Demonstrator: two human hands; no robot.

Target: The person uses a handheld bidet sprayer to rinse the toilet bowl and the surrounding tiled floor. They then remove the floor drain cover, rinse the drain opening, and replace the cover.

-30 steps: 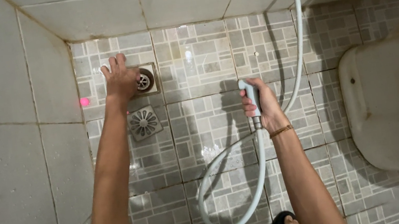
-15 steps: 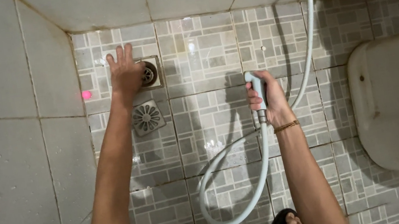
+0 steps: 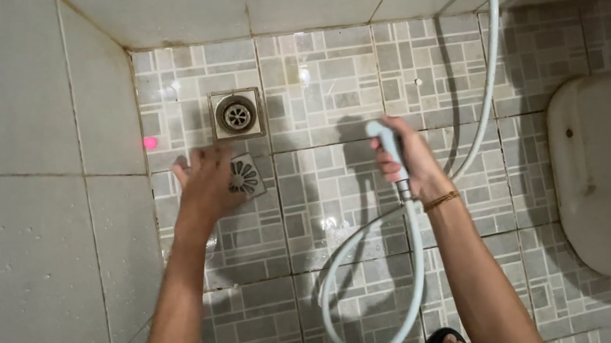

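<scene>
Now off the floor drain point(image 3: 236, 114), onto the loose drain cover point(image 3: 247, 178)
Left hand point(image 3: 206, 187) pulled back toward 6 o'clock, fingers spread wide over cover; right hand point(image 3: 409, 157) gripping pale blue sprayer point(image 3: 390, 147), hose point(image 3: 384, 280) looping below

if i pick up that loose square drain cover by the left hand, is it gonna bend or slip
The drain cover looks like thin slotted metal, so probably stiff and light. The floor tiles glisten wet, so it may be slippery. It lies flat under the left hand, so lifting an edge could be fiddly.
</scene>
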